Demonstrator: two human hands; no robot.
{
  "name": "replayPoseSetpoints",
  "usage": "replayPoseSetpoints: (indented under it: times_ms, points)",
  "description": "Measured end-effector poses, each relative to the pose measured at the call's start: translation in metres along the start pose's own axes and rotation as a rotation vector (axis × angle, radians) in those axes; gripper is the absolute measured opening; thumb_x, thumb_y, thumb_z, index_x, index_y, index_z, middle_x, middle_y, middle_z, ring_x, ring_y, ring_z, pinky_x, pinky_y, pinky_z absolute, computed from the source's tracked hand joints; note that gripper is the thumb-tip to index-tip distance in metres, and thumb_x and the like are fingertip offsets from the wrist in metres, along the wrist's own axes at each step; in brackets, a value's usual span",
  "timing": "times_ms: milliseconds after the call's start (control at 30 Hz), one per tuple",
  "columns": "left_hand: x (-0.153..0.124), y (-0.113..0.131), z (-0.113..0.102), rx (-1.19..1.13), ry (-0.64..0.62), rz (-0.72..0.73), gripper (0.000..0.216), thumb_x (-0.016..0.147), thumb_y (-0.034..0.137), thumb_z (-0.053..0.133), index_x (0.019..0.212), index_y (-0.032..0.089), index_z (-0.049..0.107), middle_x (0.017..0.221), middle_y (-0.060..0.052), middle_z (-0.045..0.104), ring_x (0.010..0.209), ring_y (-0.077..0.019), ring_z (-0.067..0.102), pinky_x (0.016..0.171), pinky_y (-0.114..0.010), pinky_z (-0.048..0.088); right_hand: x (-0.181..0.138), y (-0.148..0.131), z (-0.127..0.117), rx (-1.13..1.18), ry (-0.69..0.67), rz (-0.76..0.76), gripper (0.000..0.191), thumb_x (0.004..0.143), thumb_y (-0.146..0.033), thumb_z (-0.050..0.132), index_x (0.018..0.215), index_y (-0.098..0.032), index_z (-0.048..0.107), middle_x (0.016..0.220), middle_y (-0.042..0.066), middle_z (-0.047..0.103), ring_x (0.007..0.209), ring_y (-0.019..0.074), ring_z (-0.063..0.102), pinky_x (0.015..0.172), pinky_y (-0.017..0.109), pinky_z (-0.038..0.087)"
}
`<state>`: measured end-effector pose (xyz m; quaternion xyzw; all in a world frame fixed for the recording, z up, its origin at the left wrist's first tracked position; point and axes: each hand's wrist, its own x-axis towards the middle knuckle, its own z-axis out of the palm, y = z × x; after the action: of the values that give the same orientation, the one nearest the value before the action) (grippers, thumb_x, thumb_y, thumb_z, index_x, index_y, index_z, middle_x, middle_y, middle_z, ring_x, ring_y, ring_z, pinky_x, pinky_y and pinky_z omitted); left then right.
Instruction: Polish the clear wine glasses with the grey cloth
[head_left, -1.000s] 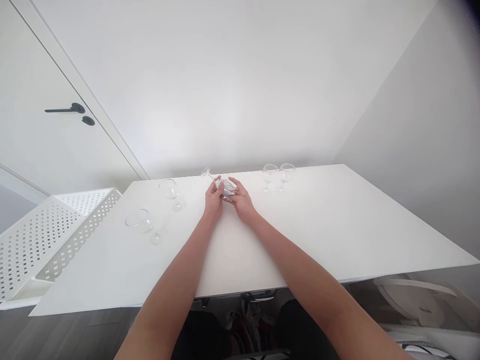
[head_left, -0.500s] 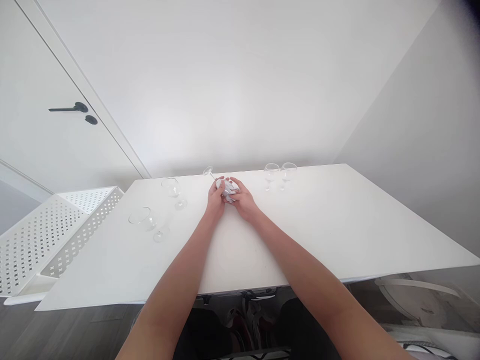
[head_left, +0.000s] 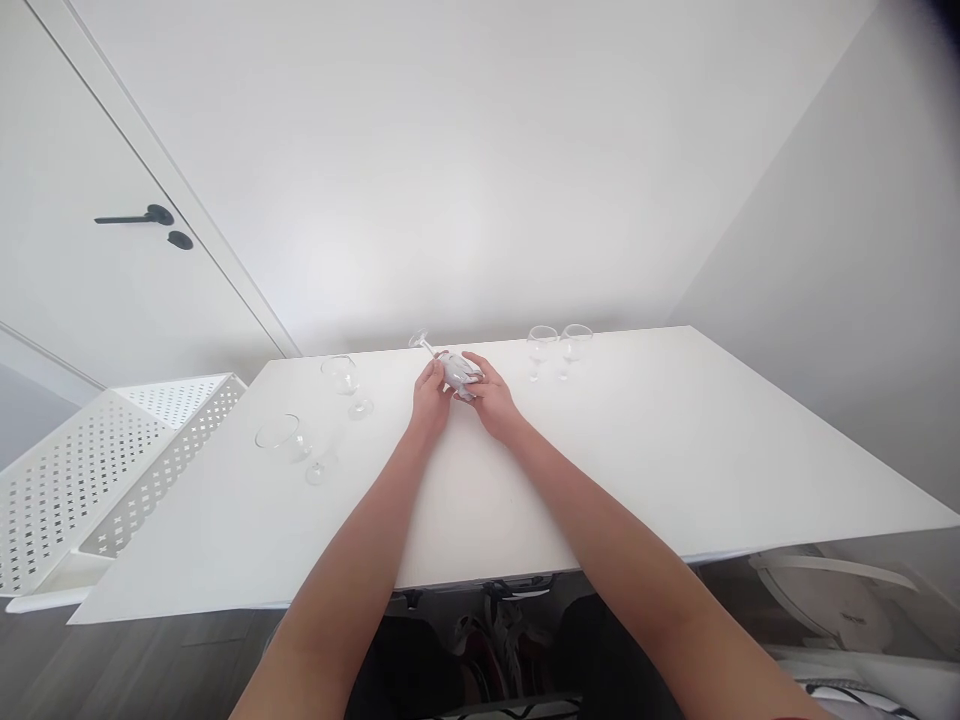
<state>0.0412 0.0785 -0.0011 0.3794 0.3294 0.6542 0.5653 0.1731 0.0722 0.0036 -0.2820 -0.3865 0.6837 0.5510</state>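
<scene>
A clear wine glass (head_left: 421, 342) lies tilted between my hands over the middle of the table, its foot pointing up and to the left. My left hand (head_left: 430, 398) is closed around it near the top of the stem and the bowl. A whitish cloth (head_left: 459, 372) covers much of the bowl. On the right side, my right hand (head_left: 493, 402) grips that cloth and presses it against the bowl. Part of the bowl is hidden by cloth and fingers.
Two wine glasses, one farther back (head_left: 341, 375) and one nearer (head_left: 279, 433), stand left on the white table (head_left: 637, 450). Another pair, a glass (head_left: 542, 345) beside a second glass (head_left: 577, 344), stands back right. A white perforated rack (head_left: 97, 450) adjoins the left edge; a wall rises behind.
My left fingers have shifted down and opened slightly around the glass, showing more of the cloth-covered bowl. The glass's foot has moved a little to the right. The other glasses stay put.
</scene>
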Motion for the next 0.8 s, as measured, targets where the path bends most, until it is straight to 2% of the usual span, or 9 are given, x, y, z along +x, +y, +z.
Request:
replayPoseSetpoints:
  times_ms: [167, 300, 367, 433, 500, 600, 667, 700, 800]
  points:
    - [-0.005, 0.008, 0.007, 0.02, -0.109, 0.081, 0.039, 0.083, 0.044, 0.08, 0.116, 0.025, 0.071, 0.128, -0.009, 0.065, 0.114, -0.023, 0.063, 0.097, -0.036, 0.05, 0.002, -0.005, -0.007, 0.274, 0.056, 0.099, 0.054, 0.066, -0.014, 0.072, 0.117, -0.027, 0.061, 0.106, 0.006, 0.07, 0.087, 0.0207, 0.067, 0.075, 0.04, 0.058]
    - [-0.007, 0.013, 0.008, -0.014, -0.157, 0.058, 0.042, 0.082, 0.035, 0.08, 0.122, 0.027, 0.071, 0.133, -0.008, 0.065, 0.126, -0.0251, 0.06, 0.106, -0.04, 0.047, 0.0, -0.011, -0.005, 0.154, -0.009, -0.016, 0.045, 0.077, -0.034, 0.075, 0.12, -0.03, 0.062, 0.113, 0.004, 0.068, 0.093, 0.0186, 0.064, 0.07, 0.032, 0.053]
    - [-0.006, 0.013, 0.007, -0.04, -0.179, 0.049, 0.042, 0.082, 0.029, 0.077, 0.123, 0.026, 0.071, 0.141, -0.008, 0.063, 0.135, -0.0272, 0.054, 0.111, -0.043, 0.044, -0.001, -0.012, -0.005, 0.054, 0.028, -0.111, 0.048, 0.075, -0.037, 0.079, 0.12, -0.031, 0.063, 0.11, 0.002, 0.067, 0.092, 0.017, 0.063, 0.071, 0.029, 0.049]
    - [-0.004, 0.012, 0.005, -0.082, -0.18, 0.028, 0.037, 0.083, 0.032, 0.072, 0.12, 0.024, 0.073, 0.145, -0.01, 0.061, 0.139, -0.0293, 0.052, 0.111, -0.047, 0.045, -0.001, -0.013, -0.006, 0.01, 0.069, -0.193, 0.049, 0.073, -0.036, 0.081, 0.119, -0.031, 0.064, 0.101, 0.0, 0.066, 0.088, 0.016, 0.061, 0.072, 0.029, 0.048]
    - [-0.003, 0.01, 0.002, -0.118, -0.163, -0.041, 0.032, 0.087, 0.041, 0.068, 0.112, 0.022, 0.073, 0.136, -0.012, 0.065, 0.13, -0.029, 0.059, 0.104, -0.048, 0.05, -0.002, -0.016, -0.008, 0.007, 0.063, -0.26, 0.045, 0.073, -0.034, 0.079, 0.116, -0.03, 0.064, 0.094, -0.001, 0.063, 0.084, 0.0154, 0.06, 0.074, 0.029, 0.047]
    - [-0.002, 0.006, 0.0, -0.11, -0.229, -0.27, 0.041, 0.091, 0.059, 0.062, 0.103, 0.02, 0.071, 0.107, -0.012, 0.071, 0.091, -0.0216, 0.069, 0.075, -0.036, 0.057, -0.003, -0.023, -0.01, -0.035, 0.055, -0.354, 0.035, 0.075, -0.035, 0.077, 0.108, -0.028, 0.065, 0.091, 0.0, 0.06, 0.082, 0.0159, 0.058, 0.076, 0.032, 0.049]
    - [-0.003, 0.004, 0.0, -0.066, -0.374, -0.443, 0.052, 0.089, 0.069, 0.06, 0.1, 0.018, 0.07, 0.089, -0.01, 0.069, 0.068, -0.0166, 0.064, 0.055, -0.029, 0.049, -0.004, -0.028, -0.01, -0.097, 0.084, -0.392, 0.027, 0.078, -0.039, 0.075, 0.1, -0.027, 0.065, 0.087, 0.0, 0.059, 0.08, 0.0169, 0.057, 0.075, 0.033, 0.05]
    - [-0.005, 0.004, 0.0, -0.031, -0.465, -0.507, 0.054, 0.088, 0.07, 0.061, 0.099, 0.018, 0.07, 0.085, -0.01, 0.068, 0.062, -0.0154, 0.061, 0.05, -0.028, 0.046, -0.005, -0.03, -0.011, -0.129, 0.101, -0.398, 0.025, 0.08, -0.042, 0.074, 0.097, -0.027, 0.065, 0.085, 0.0, 0.059, 0.078, 0.0171, 0.057, 0.073, 0.033, 0.05]
    - [-0.011, 0.006, 0.002, 0.091, -0.694, -0.562, 0.041, 0.086, 0.053, 0.074, 0.101, 0.015, 0.07, 0.084, -0.012, 0.07, 0.063, -0.0176, 0.065, 0.056, -0.03, 0.05, -0.007, -0.032, -0.012, -0.182, 0.108, -0.358, 0.026, 0.083, -0.049, 0.072, 0.091, -0.026, 0.064, 0.077, 0.0, 0.056, 0.066, 0.0155, 0.053, 0.058, 0.03, 0.046]
